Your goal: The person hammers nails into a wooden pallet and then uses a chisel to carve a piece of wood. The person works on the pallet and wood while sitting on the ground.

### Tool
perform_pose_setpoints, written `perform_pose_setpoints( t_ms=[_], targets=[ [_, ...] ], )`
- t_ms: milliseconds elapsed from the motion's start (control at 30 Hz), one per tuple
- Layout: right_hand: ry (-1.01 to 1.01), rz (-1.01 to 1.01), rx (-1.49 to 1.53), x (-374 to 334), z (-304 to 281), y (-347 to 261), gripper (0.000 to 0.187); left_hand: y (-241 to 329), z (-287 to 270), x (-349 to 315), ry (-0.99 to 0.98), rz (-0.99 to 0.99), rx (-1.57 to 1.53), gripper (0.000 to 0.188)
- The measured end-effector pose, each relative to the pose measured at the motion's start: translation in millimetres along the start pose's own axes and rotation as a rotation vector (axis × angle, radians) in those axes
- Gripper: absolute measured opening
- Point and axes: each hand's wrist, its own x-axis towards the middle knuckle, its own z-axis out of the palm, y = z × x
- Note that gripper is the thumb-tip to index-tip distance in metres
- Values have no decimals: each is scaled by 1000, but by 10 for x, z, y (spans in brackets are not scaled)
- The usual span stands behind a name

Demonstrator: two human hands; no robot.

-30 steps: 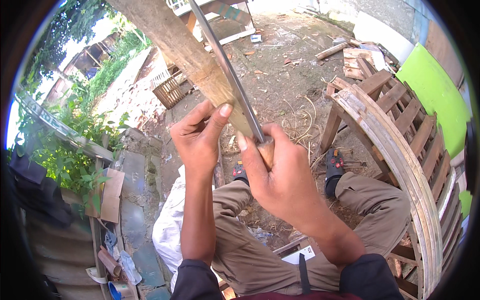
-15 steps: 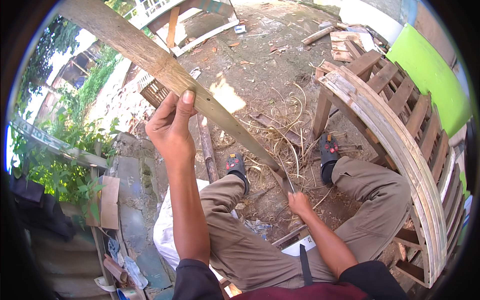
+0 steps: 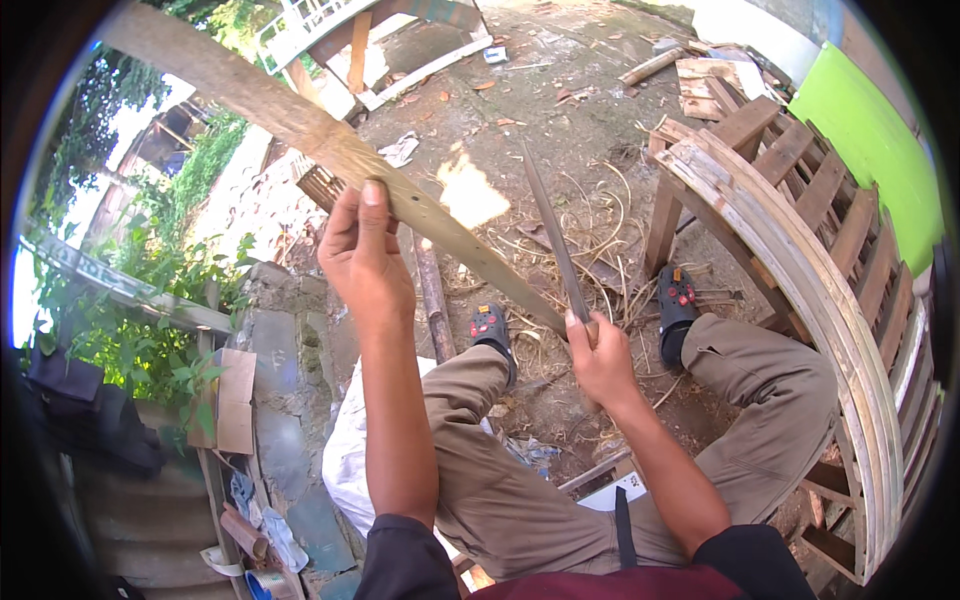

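1. Well, to the right of the long pale strip (image 3: 335, 150) stands a slatted wooden frame (image 3: 825, 215), with a stack of pale slats (image 3: 820, 300) along its near edge.
2. Left of the strip are leafy plants (image 3: 150, 345) and a low block wall (image 3: 285, 400).
3. Just under the strip's middle, a slatted crate (image 3: 318, 187) is partly hidden by it.
4. Beyond the strip's lower end, curly shavings (image 3: 622, 270) litter the ground, with a shoe (image 3: 490, 328) on one side and another shoe (image 3: 677, 295) on the other.
5. The strip slants from the upper left down to the right hand (image 3: 605, 362); it is flat, yellowish-brown, paler toward its lower end, and carries a small dark spot.
6. The left hand (image 3: 366, 262) has its thumb and fingers pinched on the strip's edge.
7. The right hand's fingers are wrapped around the grip of a long knife (image 3: 555, 230), blade pointing up and away beside the strip; whether they touch, I cannot tell.
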Motion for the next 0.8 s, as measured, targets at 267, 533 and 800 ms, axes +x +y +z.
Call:
perform_pose_setpoints(
  t_ms=[267, 533, 800],
  targets=[
    [-301, -383, 373, -131, -202, -1951, 44, 67, 174, -66, -7, 8, 89, 19],
    [-211, -448, 87, -167, -211, -2005, 38, 143, 233, -143, -25, 25, 164, 16],
    [-224, -38, -83, -159, -74, -420, 36, 102, 49, -72, 47, 19, 178, 24]
  ],
)
